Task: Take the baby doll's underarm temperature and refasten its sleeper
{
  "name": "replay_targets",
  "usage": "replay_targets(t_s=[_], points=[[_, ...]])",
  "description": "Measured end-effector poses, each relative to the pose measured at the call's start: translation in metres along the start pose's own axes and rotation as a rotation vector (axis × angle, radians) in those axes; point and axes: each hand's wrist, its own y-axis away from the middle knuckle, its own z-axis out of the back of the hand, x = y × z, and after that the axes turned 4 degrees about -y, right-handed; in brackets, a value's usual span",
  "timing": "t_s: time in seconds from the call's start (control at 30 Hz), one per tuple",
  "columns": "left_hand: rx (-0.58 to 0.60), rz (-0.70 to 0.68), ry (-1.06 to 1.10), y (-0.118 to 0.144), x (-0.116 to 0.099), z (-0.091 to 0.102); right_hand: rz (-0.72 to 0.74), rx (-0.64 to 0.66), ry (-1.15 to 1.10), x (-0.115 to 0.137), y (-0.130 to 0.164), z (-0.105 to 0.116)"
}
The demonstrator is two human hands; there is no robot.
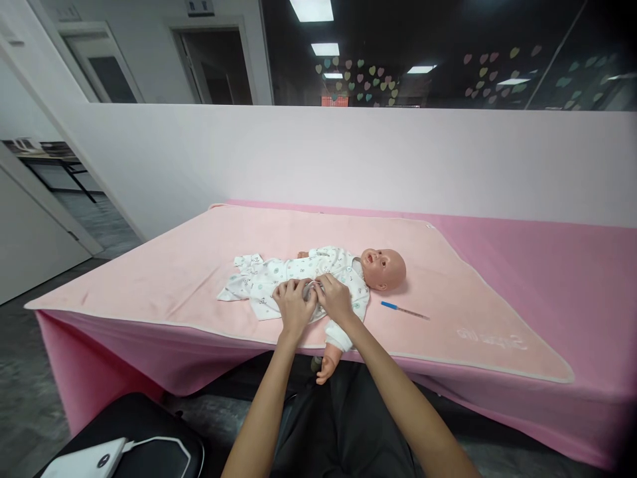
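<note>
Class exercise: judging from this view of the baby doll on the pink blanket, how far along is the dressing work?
Done: the doll lies on its back on the blanket, already inside the white printed suit. In hand: left hand and right hand meet at the suit's front, pinching the fabric. Left: the closure under the hands looks unfinished; the thermometer-like stick lies untouched beside the head.

Bright even ceiling-panel light [311, 9], soft shadows, wide-angle bending at edges, sharp focus

A doll [318, 275] lay on a blanket [149, 272] spread over the table [572, 265], head to the right, with both hands [314, 300] on its middle, a pen [404, 309] just right of it, and a wall [348, 159] behind.
</note>
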Motion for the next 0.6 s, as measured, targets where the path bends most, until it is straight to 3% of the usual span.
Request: replay_targets(t_s=[0.27,0.6], points=[[0.063,0.009,0.013,0.001,0.0067,-0.0024,-0.031,-0.04,-0.087,-0.0029,0.0004,-0.0019],[0.048,0.0,0.009,0.002,0.0094,-0.0052,-0.047,-0.077,-0.142,-0.004,0.0014,-0.0025]])
